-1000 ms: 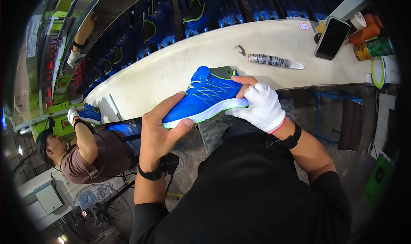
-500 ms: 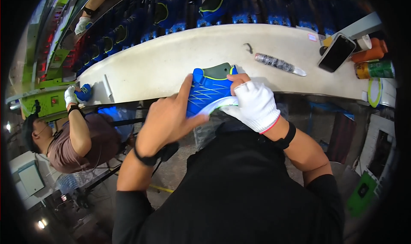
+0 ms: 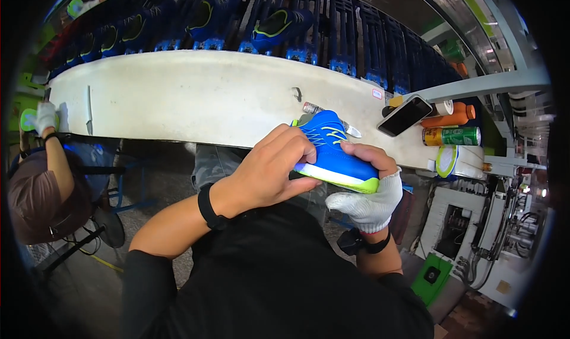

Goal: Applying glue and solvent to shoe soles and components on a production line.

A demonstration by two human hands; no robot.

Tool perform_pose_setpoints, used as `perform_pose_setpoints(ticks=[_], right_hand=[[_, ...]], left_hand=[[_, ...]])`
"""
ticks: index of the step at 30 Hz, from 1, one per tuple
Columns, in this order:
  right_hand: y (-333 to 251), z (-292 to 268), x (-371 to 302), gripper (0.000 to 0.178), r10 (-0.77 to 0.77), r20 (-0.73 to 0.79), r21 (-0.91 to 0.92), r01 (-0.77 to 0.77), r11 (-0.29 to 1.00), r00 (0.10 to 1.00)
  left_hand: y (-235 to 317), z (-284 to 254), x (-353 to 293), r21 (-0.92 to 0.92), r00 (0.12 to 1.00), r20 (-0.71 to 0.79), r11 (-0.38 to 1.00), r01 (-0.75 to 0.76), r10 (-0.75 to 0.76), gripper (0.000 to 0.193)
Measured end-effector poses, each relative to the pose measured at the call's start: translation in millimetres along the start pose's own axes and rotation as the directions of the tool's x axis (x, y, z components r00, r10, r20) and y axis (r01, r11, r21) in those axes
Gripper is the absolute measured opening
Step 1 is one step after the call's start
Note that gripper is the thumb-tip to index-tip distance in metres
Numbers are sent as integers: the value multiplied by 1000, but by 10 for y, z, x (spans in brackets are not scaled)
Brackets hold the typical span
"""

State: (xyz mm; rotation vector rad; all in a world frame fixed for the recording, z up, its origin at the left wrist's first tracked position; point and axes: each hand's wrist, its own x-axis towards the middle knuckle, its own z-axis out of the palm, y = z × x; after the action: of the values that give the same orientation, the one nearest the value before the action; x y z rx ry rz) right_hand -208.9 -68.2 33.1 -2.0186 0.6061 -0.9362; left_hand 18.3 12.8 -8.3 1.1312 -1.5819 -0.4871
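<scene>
Just off the near edge of the tabletop (image 3: 196, 101), both hands pinch a blue shoe (image 3: 333, 156), its long axis running from far-left to near-right. Bare left hand (image 3: 268, 175) closes over its left side; gloved right hand (image 3: 368, 190) cups the right end from beneath. Beyond the tabletop, racks (image 3: 320, 24) hold more shoes.

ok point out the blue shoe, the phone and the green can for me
blue shoe (image 3: 332, 152), head view, on the blue side panel above the pale sole
phone (image 3: 405, 115), head view, middle of its dark screen
green can (image 3: 457, 136), head view, middle of its side as it lies on the workbench
</scene>
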Motion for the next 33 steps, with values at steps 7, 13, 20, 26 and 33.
perform_pose_setpoints(ticks=[7, 13, 20, 26, 33], right_hand=[[66, -99, 85, 67, -26, 89, 252, 3, 968, 996], [107, -28, 132, 53, -156, 103, 159, 138, 977, 982], [182, 83, 158, 56, -186, 4, 144, 183, 972, 983], [1721, -254, -202, 50, -253, -170, -578, 111, 808, 952], [1777, 492, 358, 114, -127, -38, 281, 133, 950, 991]], left_hand=[[-26, 133, -144, -132, 999, -13, 990, -45, 44, 44], [-221, 117, -91, -142, 998, 34, 989, -41, 46, 62], [-398, -364, -468, 129, 995, 97, 991, -29, 16, 49], [-635, -270, -426, 163, 959, 69, 945, -282, 274, 61], [-278, -629, 203, 410, 984, 153, 901, -143, 87, 80]])
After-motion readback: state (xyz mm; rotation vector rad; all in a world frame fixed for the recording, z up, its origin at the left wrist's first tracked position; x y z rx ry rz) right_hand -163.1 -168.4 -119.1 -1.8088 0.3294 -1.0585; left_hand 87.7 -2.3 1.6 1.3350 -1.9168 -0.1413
